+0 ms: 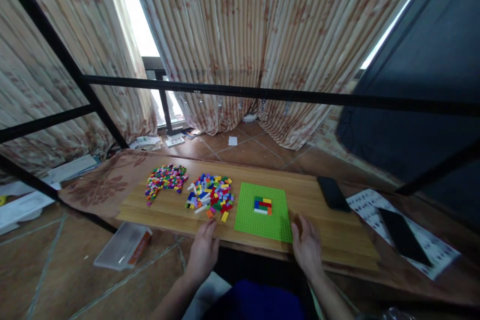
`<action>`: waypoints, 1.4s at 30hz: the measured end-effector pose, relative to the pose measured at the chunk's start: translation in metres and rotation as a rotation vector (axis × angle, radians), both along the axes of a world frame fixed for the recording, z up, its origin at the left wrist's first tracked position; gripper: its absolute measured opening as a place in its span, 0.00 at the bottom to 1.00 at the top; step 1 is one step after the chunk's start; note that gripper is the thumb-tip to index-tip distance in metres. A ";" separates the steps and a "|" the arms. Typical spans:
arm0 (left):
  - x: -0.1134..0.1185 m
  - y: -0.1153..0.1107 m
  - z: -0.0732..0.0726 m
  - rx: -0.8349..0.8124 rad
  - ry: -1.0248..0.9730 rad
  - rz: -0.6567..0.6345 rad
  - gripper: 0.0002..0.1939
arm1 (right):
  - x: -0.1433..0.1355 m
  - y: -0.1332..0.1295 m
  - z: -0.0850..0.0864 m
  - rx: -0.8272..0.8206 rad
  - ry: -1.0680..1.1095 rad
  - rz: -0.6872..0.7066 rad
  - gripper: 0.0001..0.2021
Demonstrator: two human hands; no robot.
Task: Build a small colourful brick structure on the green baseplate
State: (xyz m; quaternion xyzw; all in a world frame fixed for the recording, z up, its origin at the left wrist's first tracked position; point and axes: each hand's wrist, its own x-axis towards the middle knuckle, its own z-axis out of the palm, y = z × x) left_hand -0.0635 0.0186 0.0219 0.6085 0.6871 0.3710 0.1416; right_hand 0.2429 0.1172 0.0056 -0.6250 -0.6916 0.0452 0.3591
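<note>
My left hand (204,247) rests at the table's front edge, fingers stretched forward and nothing visible in them. Its fingertips lie close to an orange brick (209,214); whether they touch it I cannot tell. A yellow brick (225,217) lies just right of it, at the front of a pile of mixed toy bricks (213,192). Beside the right edge of a green baseplate (245,217), my right hand (307,244) is open, thumb apart from the fingers. On the baseplate sits a small rectangle of joined bricks (263,205) in blue, yellow, red, green, white and orange.
Another pile of small colourful pieces (167,180) lies at the left of the wooden board (337,245). A black phone (333,193) is at its right end. Beyond lie a printed sheet (367,205) and a dark phone-like slab (404,236). Below left stands a clear plastic box (120,247).
</note>
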 end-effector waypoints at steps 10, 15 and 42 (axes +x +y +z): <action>-0.001 0.005 0.004 0.038 0.061 -0.108 0.18 | 0.028 -0.028 -0.033 0.054 -0.297 -0.018 0.30; -0.002 0.007 0.006 0.048 0.086 -0.105 0.17 | 0.026 -0.029 -0.028 0.032 -0.302 -0.023 0.28; 0.001 0.010 0.006 0.020 0.152 -0.086 0.18 | 0.023 -0.030 -0.024 0.089 -0.306 -0.050 0.24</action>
